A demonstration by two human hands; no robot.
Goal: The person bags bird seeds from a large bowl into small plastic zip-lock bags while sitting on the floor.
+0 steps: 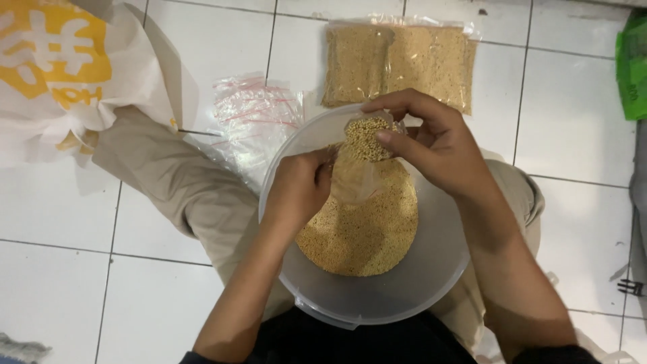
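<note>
A round translucent plastic tub [431,269] rests between my knees, with a heap of small tan grains [360,232] in it. Over the tub I hold a small clear plastic bag [364,152] partly filled with the same grains. My left hand [296,189] pinches the bag's left side. My right hand [431,138] grips its top and right edge, thumb across the opening.
Two filled flat bags of grains [397,64] lie on the white tile floor beyond the tub. A pile of empty clear zip bags with red lines [253,111] lies at its left. A white and yellow sack [60,67] sits far left, a green item [633,67] far right.
</note>
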